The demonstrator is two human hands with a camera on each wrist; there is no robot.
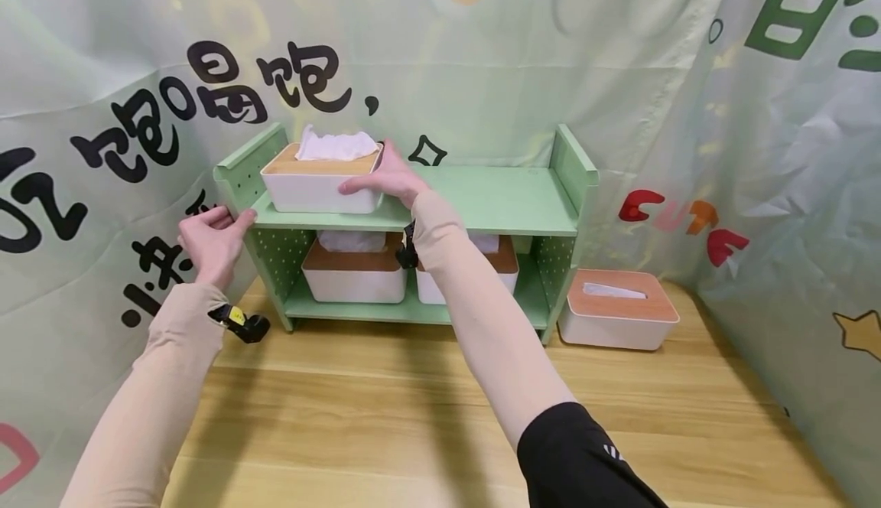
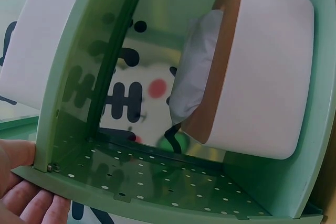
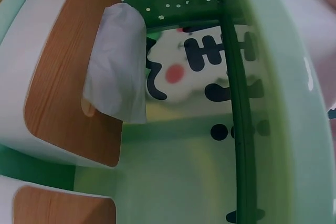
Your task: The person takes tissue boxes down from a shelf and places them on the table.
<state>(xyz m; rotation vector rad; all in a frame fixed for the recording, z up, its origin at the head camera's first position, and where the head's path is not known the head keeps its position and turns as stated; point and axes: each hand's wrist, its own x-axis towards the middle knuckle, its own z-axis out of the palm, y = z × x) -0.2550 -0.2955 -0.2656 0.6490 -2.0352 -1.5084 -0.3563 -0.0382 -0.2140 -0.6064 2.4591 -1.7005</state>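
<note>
A white tissue box [image 1: 310,193] with a wooden lid and a tuft of tissue sits on the left of the top board of a green two-tier shelf [image 1: 495,198]. My right hand [image 1: 394,177] grips its right end, thumb on the front face and fingers round the back corner. With my left hand [image 1: 215,244] I hold the shelf's left side panel where it meets the top board. The left wrist view shows the thumb at the board's front edge and fingers [image 2: 37,203] on the panel's outer side.
On the lower tier stand two similar tissue boxes, a left one [image 1: 354,282] and a right one [image 1: 507,267] partly behind my right forearm. Another tissue box [image 1: 619,328] rests on the wooden table [image 1: 358,408], right of the shelf. Printed cloth [image 1: 482,95] hangs behind and at both sides.
</note>
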